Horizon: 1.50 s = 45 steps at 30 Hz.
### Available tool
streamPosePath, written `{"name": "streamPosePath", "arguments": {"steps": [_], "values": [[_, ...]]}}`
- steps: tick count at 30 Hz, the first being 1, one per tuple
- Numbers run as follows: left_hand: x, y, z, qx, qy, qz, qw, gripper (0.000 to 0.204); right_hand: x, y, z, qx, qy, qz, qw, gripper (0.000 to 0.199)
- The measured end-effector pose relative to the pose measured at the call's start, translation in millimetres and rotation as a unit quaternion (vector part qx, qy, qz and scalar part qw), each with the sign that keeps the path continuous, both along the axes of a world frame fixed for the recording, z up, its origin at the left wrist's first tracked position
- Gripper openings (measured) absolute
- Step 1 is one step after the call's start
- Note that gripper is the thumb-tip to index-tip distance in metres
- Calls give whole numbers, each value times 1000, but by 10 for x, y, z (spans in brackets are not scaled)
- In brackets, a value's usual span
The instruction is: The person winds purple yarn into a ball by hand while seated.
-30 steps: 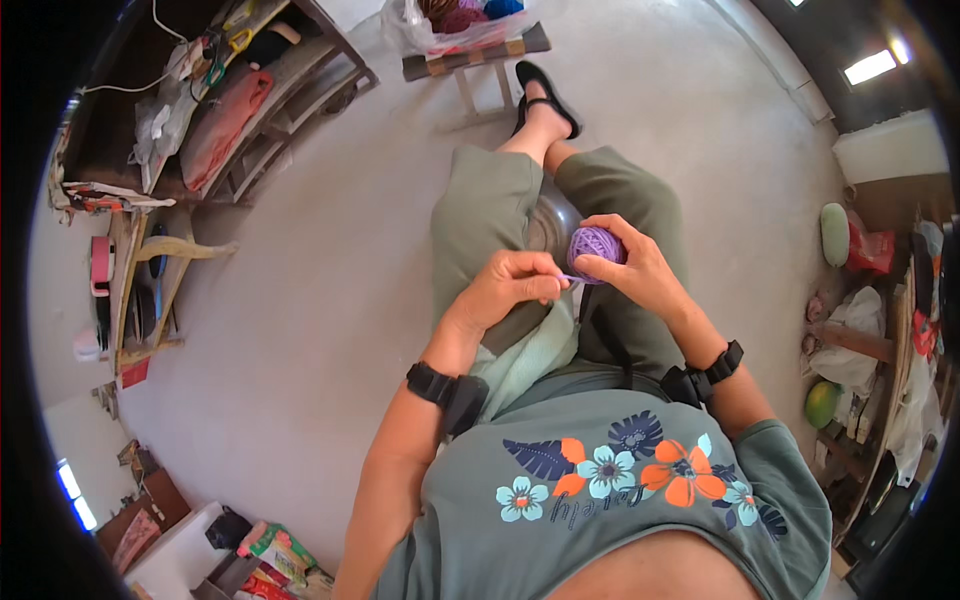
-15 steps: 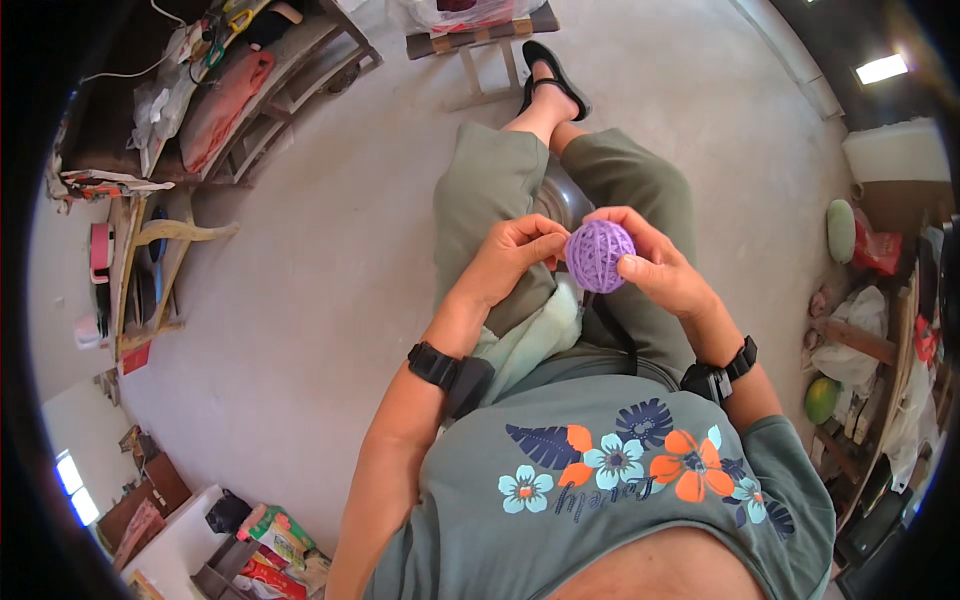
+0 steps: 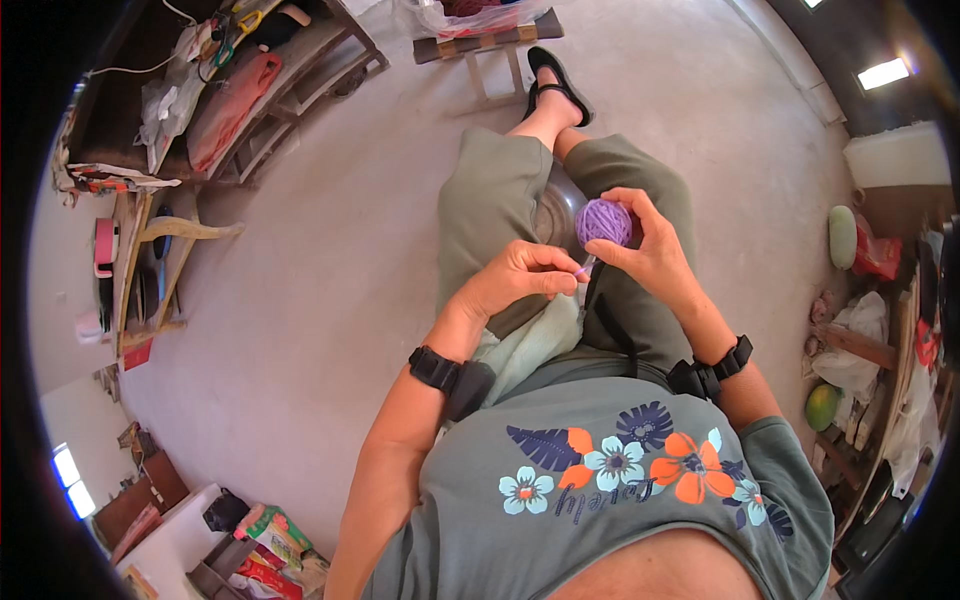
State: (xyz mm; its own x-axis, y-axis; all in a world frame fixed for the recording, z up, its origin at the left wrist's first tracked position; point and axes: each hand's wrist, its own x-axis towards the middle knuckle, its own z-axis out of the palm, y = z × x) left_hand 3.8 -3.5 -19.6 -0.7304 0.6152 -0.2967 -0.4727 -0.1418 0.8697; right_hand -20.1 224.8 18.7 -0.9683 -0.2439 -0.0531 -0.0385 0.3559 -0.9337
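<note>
Above my lap, my right hand [image 3: 648,243] grips a round ball of purple yarn [image 3: 603,222] between thumb and fingers. My left hand [image 3: 527,271], a little lower and to the left, pinches a purple yarn strand [image 3: 583,270] that runs up toward the ball. Below the hands a pale green cloth [image 3: 535,335] lies over my lap, with a dark strap [image 3: 612,325] beside it. Part of a round, shiny see-through thing [image 3: 556,212] shows between my knees; its kind I cannot make out.
Ahead stands a small wooden stool [image 3: 487,40] bearing a clear plastic bag [image 3: 470,14]. A wooden bench [image 3: 300,85] with a red cloth and scissors is at the far left. Along the right, a cluttered shelf [image 3: 900,370] stands near a green melon [image 3: 823,405].
The yarn ball has turned in my right hand and risen slightly. My left hand has moved down, away from the ball, and a short strand now shows between them.
</note>
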Motion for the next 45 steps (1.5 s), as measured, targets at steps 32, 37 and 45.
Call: {"name": "streamPosePath", "arguments": {"steps": [32, 37, 45], "values": [[-21, -21, -76, 62, 2, 6, 998, 11, 33, 110, -19, -4, -78, 50, 996, 48], [-49, -15, -133, 76, 4, 55, 996, 9, 155, 125, -90, -76, -221, 172, 957, 46], [-74, 32, -207, 88, -35, 126, 988, 15, 119, 76, 103, -293, -272, 170, 901, 63]]}}
